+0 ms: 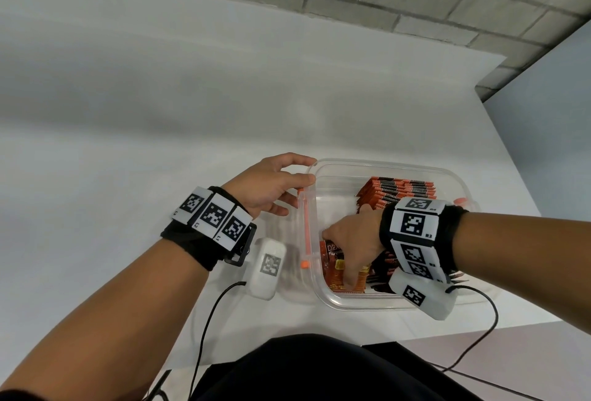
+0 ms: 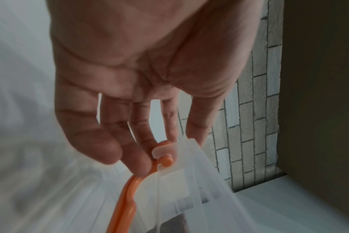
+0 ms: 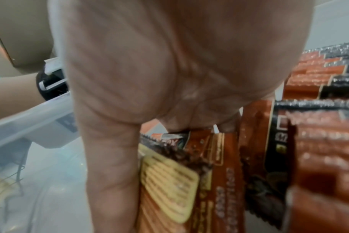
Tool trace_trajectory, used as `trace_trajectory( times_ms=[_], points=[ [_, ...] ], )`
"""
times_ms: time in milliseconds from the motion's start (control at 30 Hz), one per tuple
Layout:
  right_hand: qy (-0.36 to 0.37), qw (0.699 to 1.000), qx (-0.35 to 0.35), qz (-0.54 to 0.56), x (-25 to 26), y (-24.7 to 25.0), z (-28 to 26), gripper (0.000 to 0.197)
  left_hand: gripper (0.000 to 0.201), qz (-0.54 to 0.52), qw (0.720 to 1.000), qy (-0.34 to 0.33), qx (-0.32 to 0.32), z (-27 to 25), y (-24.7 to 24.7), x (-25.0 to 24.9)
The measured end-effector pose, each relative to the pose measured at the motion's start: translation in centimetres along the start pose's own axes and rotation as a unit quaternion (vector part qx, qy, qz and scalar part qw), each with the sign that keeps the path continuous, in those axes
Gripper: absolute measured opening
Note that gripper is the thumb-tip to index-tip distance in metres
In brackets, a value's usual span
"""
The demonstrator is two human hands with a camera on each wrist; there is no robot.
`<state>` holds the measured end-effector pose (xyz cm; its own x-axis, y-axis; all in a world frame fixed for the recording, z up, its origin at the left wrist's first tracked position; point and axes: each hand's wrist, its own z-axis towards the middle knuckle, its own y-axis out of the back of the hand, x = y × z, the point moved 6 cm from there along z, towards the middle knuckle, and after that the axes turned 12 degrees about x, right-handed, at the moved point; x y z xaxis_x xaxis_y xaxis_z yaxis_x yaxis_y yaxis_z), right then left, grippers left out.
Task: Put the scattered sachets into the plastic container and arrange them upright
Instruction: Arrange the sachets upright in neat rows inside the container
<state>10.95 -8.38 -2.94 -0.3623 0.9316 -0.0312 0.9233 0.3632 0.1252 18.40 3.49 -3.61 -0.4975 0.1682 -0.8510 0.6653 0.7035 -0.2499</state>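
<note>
Inside the clear plastic container (image 1: 447,173), two batches of sachets.
Right hand (image 1: 355,234) clamps near sachets (image 1: 335,260); left hand (image 1: 268,186), fingers spread, steadies orange latch (image 1: 306,224); far row (image 1: 396,191) upright.

Right hand among sachets in the container

The right hand (image 3: 130,78) is seen palm-side, its thumb (image 3: 112,173) laid against an orange-brown sachet (image 3: 169,181). More sachets (image 3: 319,157) are stood on edge at the right. The clear container (image 3: 30,116) wall is seen at the left, the view blurred.
</note>
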Motion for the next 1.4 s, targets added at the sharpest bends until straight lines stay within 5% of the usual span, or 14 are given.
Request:
trace_trajectory(
  times_ms=[200, 333, 533, 667, 800, 900, 1000, 1067, 1200, 1300, 1400],
  points=[
    [-0.01, 0.998, -0.025, -0.053, -0.1, 0.5, -1.0, 0.062, 0.027, 0.01, 1.0, 0.004, -0.001, 0.1, -0.1, -0.1],
    [0.027, 0.997, -0.046, -0.054, 0.1, 0.4, -2.4, 0.068, 0.026, 0.018, 1.0, 0.005, -0.01, -0.1, 0.0, -0.3],
    [0.118, 0.979, -0.135, 0.095, -1.6, 0.8, -4.7, 0.051, 0.034, 0.089, 0.992, -0.003, -0.087, -1.5, 0.6, -1.6],
    [0.205, 0.928, -0.215, 0.225, -4.2, 1.4, -8.8, 0.028, 0.048, 0.086, 0.984, -0.095, -0.122, -3.8, -0.8, -5.3],
    [0.27, 0.885, -0.245, 0.288, -6.0, 1.0, -13.1, 0.031, 0.052, 0.098, 0.982, -0.159, -0.027, -4.2, -6.0, -8.2],
    [0.299, 0.866, -0.278, 0.287, -6.7, 0.6, -15.2, 0.036, 0.057, 0.058, 0.986, -0.113, 0.107, -2.6, -10.7, -7.8],
    [0.286, 0.853, -0.323, 0.293, -7.9, 0.2, -15.9, 0.034, 0.05, 0.013, 0.985, -0.057, 0.165, -1.3, -13.8, -6.9],
    [0.269, 0.824, -0.382, 0.32, -9.1, -0.2, -15.6, 0.043, 0.045, -0.044, 0.985, -0.064, 0.156, -0.6, -14.5, -7.0],
    [0.19, 0.7, -0.559, 0.402, -12.1, -2.3, -15.3, 0.076, 0.037, -0.14, 0.979, -0.118, 0.094, 0.4, -13.8, -7.5],
    [0.236, 0.654, -0.53, 0.485, -12.1, -3.9, -13.7, 0.079, 0.032, -0.153, 0.975, -0.143, 0.078, 0.9, -14.1, -7.3],
    [0.288, 0.617, -0.508, 0.528, -12.3, -4.7, -11.9, 0.059, 0.034, -0.164, 0.973, -0.142, 0.082, 1.3, -15.0, -7.1]
  ],
)
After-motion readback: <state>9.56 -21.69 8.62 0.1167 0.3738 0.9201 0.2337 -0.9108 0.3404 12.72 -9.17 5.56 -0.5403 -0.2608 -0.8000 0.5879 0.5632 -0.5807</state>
